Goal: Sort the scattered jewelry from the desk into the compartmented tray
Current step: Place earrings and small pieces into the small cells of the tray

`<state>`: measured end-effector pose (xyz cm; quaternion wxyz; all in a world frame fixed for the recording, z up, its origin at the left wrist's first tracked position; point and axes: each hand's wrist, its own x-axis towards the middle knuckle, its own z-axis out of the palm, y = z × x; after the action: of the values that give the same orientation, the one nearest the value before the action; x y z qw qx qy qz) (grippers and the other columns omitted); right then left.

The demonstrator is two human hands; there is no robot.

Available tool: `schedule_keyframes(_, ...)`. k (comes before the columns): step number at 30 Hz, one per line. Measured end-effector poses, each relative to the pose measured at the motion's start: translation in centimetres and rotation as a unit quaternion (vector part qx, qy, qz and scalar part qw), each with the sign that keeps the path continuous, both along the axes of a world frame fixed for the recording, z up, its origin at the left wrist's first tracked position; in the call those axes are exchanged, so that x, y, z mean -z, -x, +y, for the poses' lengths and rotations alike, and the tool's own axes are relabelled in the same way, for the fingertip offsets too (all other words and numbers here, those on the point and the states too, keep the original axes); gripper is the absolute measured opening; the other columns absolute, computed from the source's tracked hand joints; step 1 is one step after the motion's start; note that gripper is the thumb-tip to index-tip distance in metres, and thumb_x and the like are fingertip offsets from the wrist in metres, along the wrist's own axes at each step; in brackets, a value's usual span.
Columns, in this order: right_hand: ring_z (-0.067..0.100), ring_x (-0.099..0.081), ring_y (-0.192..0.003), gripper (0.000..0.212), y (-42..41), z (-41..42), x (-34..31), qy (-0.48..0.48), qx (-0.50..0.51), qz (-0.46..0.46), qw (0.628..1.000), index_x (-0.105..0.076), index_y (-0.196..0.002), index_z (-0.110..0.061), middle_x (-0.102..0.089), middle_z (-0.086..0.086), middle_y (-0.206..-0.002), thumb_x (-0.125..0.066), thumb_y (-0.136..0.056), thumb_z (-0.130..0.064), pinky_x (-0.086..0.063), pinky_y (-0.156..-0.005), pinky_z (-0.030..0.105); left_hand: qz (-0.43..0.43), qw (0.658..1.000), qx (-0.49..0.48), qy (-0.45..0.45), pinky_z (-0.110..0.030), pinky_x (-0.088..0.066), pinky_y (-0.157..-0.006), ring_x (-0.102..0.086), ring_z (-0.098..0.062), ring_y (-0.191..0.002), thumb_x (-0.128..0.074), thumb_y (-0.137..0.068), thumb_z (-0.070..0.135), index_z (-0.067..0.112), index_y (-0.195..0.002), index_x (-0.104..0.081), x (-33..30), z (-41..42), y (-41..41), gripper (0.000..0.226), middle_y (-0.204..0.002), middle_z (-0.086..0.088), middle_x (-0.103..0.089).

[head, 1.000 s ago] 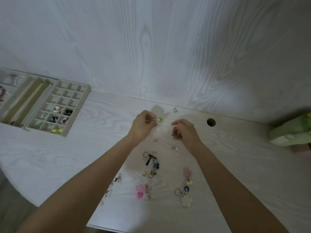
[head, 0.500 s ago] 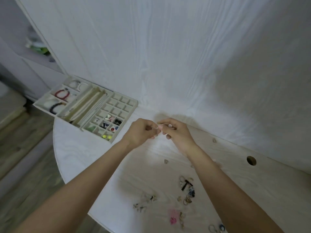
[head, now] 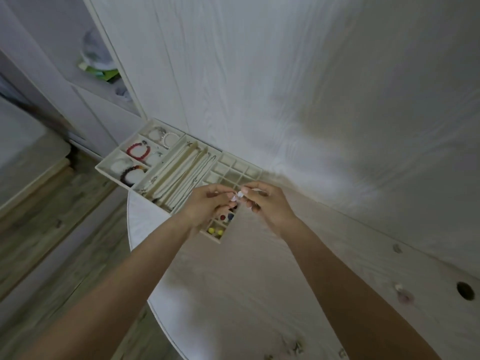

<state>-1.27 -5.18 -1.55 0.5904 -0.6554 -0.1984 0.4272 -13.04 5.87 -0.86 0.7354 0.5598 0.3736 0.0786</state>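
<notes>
Head view: two bare hands meet above the small-grid end of a cream tray [head: 118, 172] at the far left corner of a pale wood-grain worktop [head: 233, 281].
Left hand [head: 207, 203]: fingers curled, tips pinching a tiny pale earring [head: 240, 195].
Right hand [head: 267, 203]: fingers curled, pinching the same earring from the other side.
Tray contents: red bracelet [head: 138, 150], dark bracelet [head: 130, 174], chains in the long slots, yellow beads [head: 215, 231] in a near cell.
Worktop: blurred small pieces near the round hole [head: 465, 290].
</notes>
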Motion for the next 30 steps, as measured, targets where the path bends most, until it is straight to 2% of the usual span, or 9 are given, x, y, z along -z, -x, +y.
schedule_keyframes(3,0.007,-0.05,-0.054,0.012,-0.1,1.5,0.9,0.006,0.013,-0.007,1.0,-0.07,-0.085,-0.005,-0.061,0.006,-0.067,-0.059,-0.091,-0.007,-0.037,-0.053,0.018,-0.001,1.0,-0.016,0.022,-0.018,-0.056,-0.076,-0.067,-0.011,-0.076,-0.061,-0.087,0.001,0.007,-0.091,-0.067,1.1,1.7,-0.4,0.01,-0.086,-0.008,-0.07)
schedule_keyframes(7,0.001,-0.058,-0.055,0.016,-0.8,2.8,2.0,0.03,0.017,0.008,0.999,-0.068,-0.101,0.006,-0.065,0.004,-0.067,-0.059,-0.088,0.002,-0.041,-0.052,0.011,0.038,0.999,-0.021,-0.026,-0.02,-0.057,-0.069,-0.067,-0.012,-0.068,-0.065,-0.083,-0.003,0.009,-0.081,-0.068,2.4,2.9,-1.3,0.012,-0.074,-0.004,-0.07)
schedule_keyframes(11,0.006,-0.054,-0.055,0.005,-1.6,3.9,3.0,0.09,0.014,-0.024,0.996,-0.07,-0.082,-0.006,-0.062,0.005,-0.068,-0.069,-0.081,-0.002,-0.04,-0.05,0.014,0.054,0.991,-0.015,-0.12,-0.018,-0.053,-0.056,-0.064,-0.008,-0.055,-0.069,-0.08,-0.002,0.009,-0.076,-0.065,3.5,3.7,-2.3,0.013,-0.063,-0.002,-0.067)
schedule_keyframes(14,0.009,-0.048,-0.053,0.011,-2.1,4.5,3.6,0.114,0.024,-0.018,0.993,-0.065,-0.072,-0.009,-0.057,0.002,-0.061,-0.07,-0.082,-0.006,-0.038,-0.048,0.016,0.099,0.972,0.021,-0.213,-0.021,-0.055,-0.063,-0.064,-0.008,-0.061,-0.072,-0.08,0.01,0.016,-0.075,-0.067,4.4,4.1,-3.4,0.009,-0.067,0.002,-0.067)
schedule_keyframes(16,0.01,-0.046,-0.055,0.011,-2.3,4.7,4.0,0.111,0.019,-0.026,0.993,-0.065,-0.073,-0.009,-0.056,0.003,-0.062,-0.069,-0.083,-0.01,-0.037,-0.049,0.017,0.114,0.963,0.043,-0.239,-0.023,-0.055,-0.067,-0.065,-0.01,-0.067,-0.073,-0.08,0.015,0.011,-0.082,-0.071,4.7,4.0,-4.0,0.005,-0.071,0.002,-0.068)
schedule_keyframes(19,0.007,-0.053,-0.065,0.004,-3.1,4.8,4.6,0.128,-0.035,-0.192,0.972,-0.069,-0.077,-0.014,-0.061,-0.005,-0.07,-0.07,-0.081,-0.014,-0.039,-0.06,0.017,0.108,0.977,0.044,-0.179,-0.02,-0.055,-0.069,-0.065,-0.014,-0.074,-0.07,-0.082,0.01,0.0,-0.097,-0.069,5.0,3.7,-4.5,0.018,-0.083,-0.008,-0.068)
schedule_keyframes(21,0.006,-0.055,-0.07,0.005,-3.7,4.7,4.8,0.13,-0.057,-0.253,0.957,-0.071,-0.084,-0.012,-0.061,-0.009,-0.073,-0.066,-0.084,-0.013,-0.039,-0.065,0.017,0.107,0.983,0.031,-0.145,-0.025,-0.056,-0.075,-0.066,-0.019,-0.08,-0.069,-0.083,0.009,-0.002,-0.101,-0.066,5.2,3.6,-4.5,0.022,-0.088,-0.011,-0.068)
schedule_keyframes(24,0.001,-0.054,-0.068,0.008,-4.5,4.4,5.1,0.131,-0.042,-0.23,0.963,-0.073,-0.088,-0.009,-0.06,-0.014,-0.071,-0.067,-0.082,-0.009,-0.04,-0.065,0.017,0.123,0.969,0.014,-0.215,-0.034,-0.056,-0.079,-0.066,-0.022,-0.082,-0.071,-0.082,0.015,0.003,-0.096,-0.068,5.4,3.7,-4.8,0.018,-0.087,-0.01,-0.069)
schedule_keyframes(30,-0.002,-0.051,-0.069,0.002,-4.4,4.0,5.9,0.164,-0.026,-0.224,0.96,-0.07,-0.083,-0.016,-0.06,-0.009,-0.074,-0.071,-0.081,-0.015,-0.036,-0.06,0.008,0.155,0.928,0.06,-0.333,-0.033,-0.055,-0.077,-0.062,-0.014,-0.077,-0.068,-0.084,0.014,0.015,-0.085,-0.066,5.2,3.8,-5.7,0.002,-0.081,0.002,-0.064)
